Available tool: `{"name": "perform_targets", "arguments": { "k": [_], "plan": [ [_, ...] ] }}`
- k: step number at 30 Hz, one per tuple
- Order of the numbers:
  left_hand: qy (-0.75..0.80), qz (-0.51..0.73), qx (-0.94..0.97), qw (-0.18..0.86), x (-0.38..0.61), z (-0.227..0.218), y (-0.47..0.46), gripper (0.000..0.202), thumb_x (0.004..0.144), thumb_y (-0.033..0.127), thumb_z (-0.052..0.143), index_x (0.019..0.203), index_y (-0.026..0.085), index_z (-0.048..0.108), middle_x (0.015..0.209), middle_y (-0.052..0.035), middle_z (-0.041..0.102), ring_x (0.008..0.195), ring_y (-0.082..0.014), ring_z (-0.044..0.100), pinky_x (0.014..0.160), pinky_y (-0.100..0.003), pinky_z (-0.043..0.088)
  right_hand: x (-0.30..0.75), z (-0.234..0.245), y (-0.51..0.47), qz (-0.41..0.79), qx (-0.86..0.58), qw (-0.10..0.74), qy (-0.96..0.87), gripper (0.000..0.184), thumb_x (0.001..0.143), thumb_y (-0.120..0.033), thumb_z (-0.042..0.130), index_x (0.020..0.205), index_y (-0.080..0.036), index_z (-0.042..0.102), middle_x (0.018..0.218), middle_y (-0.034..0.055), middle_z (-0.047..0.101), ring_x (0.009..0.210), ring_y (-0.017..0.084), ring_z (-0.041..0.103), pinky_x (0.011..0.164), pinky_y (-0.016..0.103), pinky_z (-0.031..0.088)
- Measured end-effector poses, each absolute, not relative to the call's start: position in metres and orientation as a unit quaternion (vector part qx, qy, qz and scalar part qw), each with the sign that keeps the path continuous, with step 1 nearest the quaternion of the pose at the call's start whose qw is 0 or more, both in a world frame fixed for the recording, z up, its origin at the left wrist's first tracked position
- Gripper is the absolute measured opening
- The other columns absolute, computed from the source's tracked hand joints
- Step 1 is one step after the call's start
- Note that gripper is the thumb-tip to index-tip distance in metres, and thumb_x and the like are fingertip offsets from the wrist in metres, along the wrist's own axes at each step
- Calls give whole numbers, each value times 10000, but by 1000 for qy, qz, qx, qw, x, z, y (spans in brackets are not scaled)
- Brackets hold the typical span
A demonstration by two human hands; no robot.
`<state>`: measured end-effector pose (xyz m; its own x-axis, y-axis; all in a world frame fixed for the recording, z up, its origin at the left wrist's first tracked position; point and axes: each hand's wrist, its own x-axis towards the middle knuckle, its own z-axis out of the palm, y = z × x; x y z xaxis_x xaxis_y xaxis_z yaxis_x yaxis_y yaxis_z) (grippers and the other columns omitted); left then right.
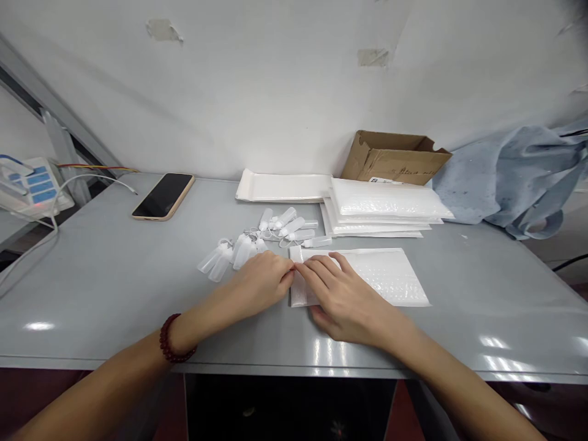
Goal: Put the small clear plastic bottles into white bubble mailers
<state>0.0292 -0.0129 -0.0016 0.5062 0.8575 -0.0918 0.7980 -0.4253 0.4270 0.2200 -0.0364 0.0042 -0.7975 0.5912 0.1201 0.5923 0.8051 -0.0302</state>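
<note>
A white bubble mailer (395, 278) lies flat near the front of the table, its narrow flap end (298, 296) toward the left. At that end, my left hand (264, 278) is closed, with thumb and fingers pinching the flap's edge. My right hand (340, 294) rests across the mailer with its fingers stretched out; the index fingertip meets my left fingers at the flap. Part of the mailer is hidden under this hand. Just behind my left hand lies a loose heap of small translucent plastic bottles (243, 248).
A stack of padded mailers (386, 202) stands at the back right, with another white mailer (285, 187) left of it. Behind are an open cardboard box (404, 165) and pale blue cloth (505, 177). A phone (164, 196) and white cable (57, 211) lie left.
</note>
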Motion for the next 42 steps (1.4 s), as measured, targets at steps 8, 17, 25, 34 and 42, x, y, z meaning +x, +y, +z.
{"name": "perform_targets", "arguments": {
  "k": [8, 17, 25, 34, 42],
  "plan": [
    [407, 87, 871, 263, 20, 5, -11, 303, 843, 105, 394, 1035, 176, 619, 1013, -59, 627, 849, -182, 590, 733, -294, 428, 226, 2, -32, -64, -292, 141, -944, 333, 795, 23, 369, 983, -97, 615, 790, 63, 648, 740, 172, 579, 806, 339, 414],
    [375, 191, 866, 269, 45, -7, -17, 216, 917, 203, 414, 738, 159, 526, 782, -40, 581, 761, -167, 544, 703, -279, 419, 242, 22, -30, -143, -343, 244, -896, 255, 837, -4, 397, 875, -137, 611, 613, -3, 572, 559, 125, 473, 797, 306, 390],
    [460, 154, 619, 618, 86, -6, -11, 347, 869, 310, 523, 558, 157, 492, 501, 26, 547, 416, -88, 493, 467, -224, 375, 259, 21, -7, -152, -471, 155, -855, 191, 878, -83, 438, 884, -144, 619, 854, 89, 650, 803, 212, 573, 776, 351, 354],
    [476, 149, 479, 723, 121, -6, 11, 299, 860, 214, 594, 581, 106, 573, 515, -69, 645, 516, -130, 634, 614, -259, 509, 269, 32, -9, 14, -606, -14, -795, 116, 851, -239, 545, 751, -182, 537, 625, 19, 598, 540, 169, 553, 505, 270, 296],
    [502, 132, 482, 706, 113, -8, 15, 226, 859, 196, 576, 654, 102, 567, 545, -100, 672, 524, -153, 658, 615, -279, 530, 270, 30, -8, 67, -617, -31, -784, 73, 874, -238, 535, 845, -176, 559, 737, 36, 625, 609, 177, 578, 493, 268, 334]
  ]
}}
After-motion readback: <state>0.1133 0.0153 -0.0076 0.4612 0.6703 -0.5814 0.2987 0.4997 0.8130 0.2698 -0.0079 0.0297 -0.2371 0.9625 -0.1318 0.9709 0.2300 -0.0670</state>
